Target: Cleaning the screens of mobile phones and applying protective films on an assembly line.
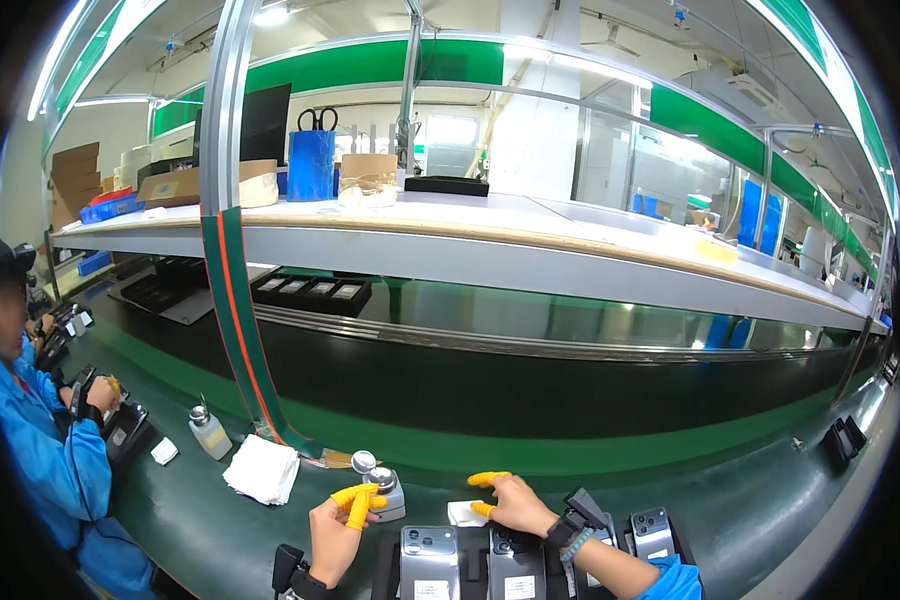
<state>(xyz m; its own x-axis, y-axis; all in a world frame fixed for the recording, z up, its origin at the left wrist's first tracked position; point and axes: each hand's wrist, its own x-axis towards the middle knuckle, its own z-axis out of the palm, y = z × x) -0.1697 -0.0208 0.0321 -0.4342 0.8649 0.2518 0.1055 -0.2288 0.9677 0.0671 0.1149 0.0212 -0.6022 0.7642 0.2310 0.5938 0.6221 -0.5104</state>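
Observation:
Yellow finger covers sit on several fingertips of both my hands. My left hand [338,532] is at a small pump bottle [391,500], its fingers spread over the near side by the metal top. The bottle's round lid [363,461] stands flipped up. I cannot tell whether those fingers touch it. Farther right, my right hand [518,507] has its index finger stretched out, apart from the thumb. That thumb lies at the edge of a folded white wipe [464,514]. Just below both hands are grey smartphones [429,560] with labels, set in a black tray [386,570].
Left of my hands lie a stack of white wipes [261,470], a brush [335,459] and another pump bottle [209,432]. A metal post [232,300] rises behind them. A co-worker in blue [45,450] works at far left. A black holder [844,441] stands at right.

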